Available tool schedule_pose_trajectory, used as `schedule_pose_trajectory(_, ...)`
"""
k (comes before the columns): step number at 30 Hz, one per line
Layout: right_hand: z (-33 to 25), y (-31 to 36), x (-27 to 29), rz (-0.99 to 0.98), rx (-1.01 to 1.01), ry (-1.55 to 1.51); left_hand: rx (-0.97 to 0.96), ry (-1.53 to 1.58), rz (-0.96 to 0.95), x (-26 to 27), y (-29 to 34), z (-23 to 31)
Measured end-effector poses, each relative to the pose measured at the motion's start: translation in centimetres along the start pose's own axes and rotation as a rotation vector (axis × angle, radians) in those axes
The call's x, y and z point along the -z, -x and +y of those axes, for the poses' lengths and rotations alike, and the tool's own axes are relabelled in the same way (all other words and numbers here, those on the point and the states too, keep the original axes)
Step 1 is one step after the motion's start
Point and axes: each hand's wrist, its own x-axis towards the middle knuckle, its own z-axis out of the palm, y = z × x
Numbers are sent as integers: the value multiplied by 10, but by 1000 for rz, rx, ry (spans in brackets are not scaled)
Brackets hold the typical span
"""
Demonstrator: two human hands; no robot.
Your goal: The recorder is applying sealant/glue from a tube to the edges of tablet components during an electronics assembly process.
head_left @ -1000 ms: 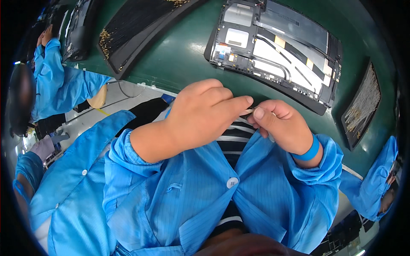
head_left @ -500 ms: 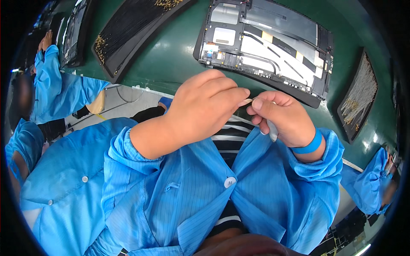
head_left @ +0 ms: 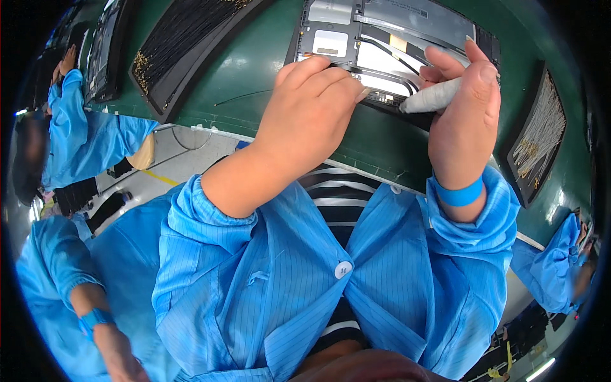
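An opened flat electronic device (head_left: 382, 38), with a dark frame, grey panels and thin cables, lies on the green bench top (head_left: 254, 70). My left hand (head_left: 309, 108) rests its fingertips on the device's near edge. My right hand (head_left: 461, 108) grips a white, tape-wrapped pen-like tool (head_left: 433, 97), whose tip points left at the same edge beside my left fingertips. A blue wrist strap (head_left: 459, 193) circles my right wrist. Both arms wear blue smock sleeves.
A black tray of thin wires (head_left: 184, 44) lies to the left on the bench, another such tray (head_left: 541, 137) to the right. A further dark device (head_left: 105, 51) sits far left. Other people in blue smocks stand at the left (head_left: 83, 137) and right (head_left: 554, 261).
Both hands have moved up from in front of my chest onto the device's near edge. The white tool is now in plain sight in my right hand.
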Motion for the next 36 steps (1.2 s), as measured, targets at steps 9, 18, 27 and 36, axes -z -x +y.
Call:
schedule_pose_trajectory(9, 18, 3, -4, -28, 234, 34, 9, -18, -61, 5, -3, 4)
schedule_pose_trajectory(18, 29, 1, -6, -82, 323, 54, 17, -50, -106, 8, -4, 4)
schedule_pose_trajectory(27, 26, -1, -5, -104, 261, 20, 20, -69, -127, 10, -6, 7)
schedule_pose_trajectory(36, 23, 1, -4, -65, 205, 48, 21, -36, -99, 7, -4, 6)
